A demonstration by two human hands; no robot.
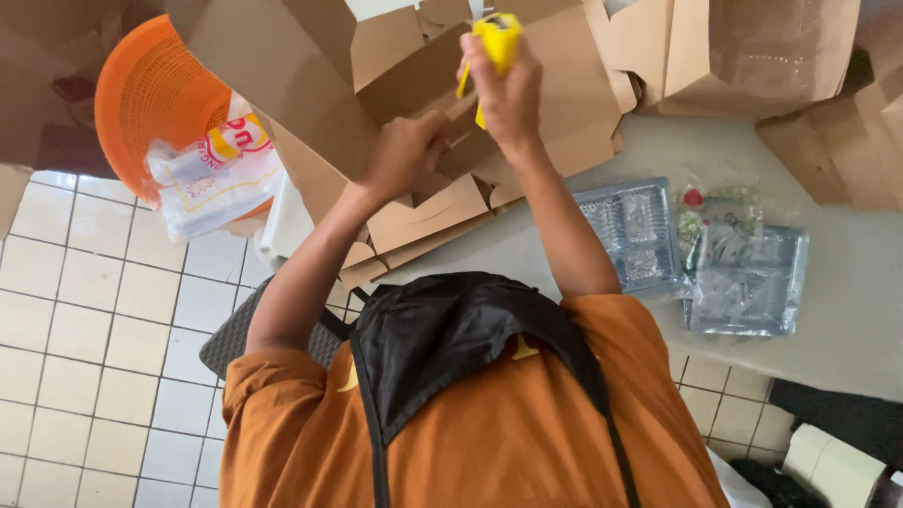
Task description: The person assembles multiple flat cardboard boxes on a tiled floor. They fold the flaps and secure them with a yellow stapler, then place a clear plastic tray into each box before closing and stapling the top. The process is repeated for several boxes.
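Your right hand (508, 99) is wrapping its grip tight around a yellow tool (496, 42), holding it upright above the flattened cardboard boxes (442, 212). Your left hand (406, 150) is pressing closed on a cardboard flap (414, 66) just beside it, fingers curled over the edge. The boxes are piling across the far side of the table (847, 310) and are crowding right up to both hands. Clear plastic trays (632, 230) are lying to your right on the table, near your right forearm, with a crumpled plastic bag (724, 226) on top of them. An orange basket (150, 94) is leaning at the left with a printed bag (212, 183) over it. The tool's working end is hiding behind your fingers, and your apron (451, 339) is covering the table's near edge.
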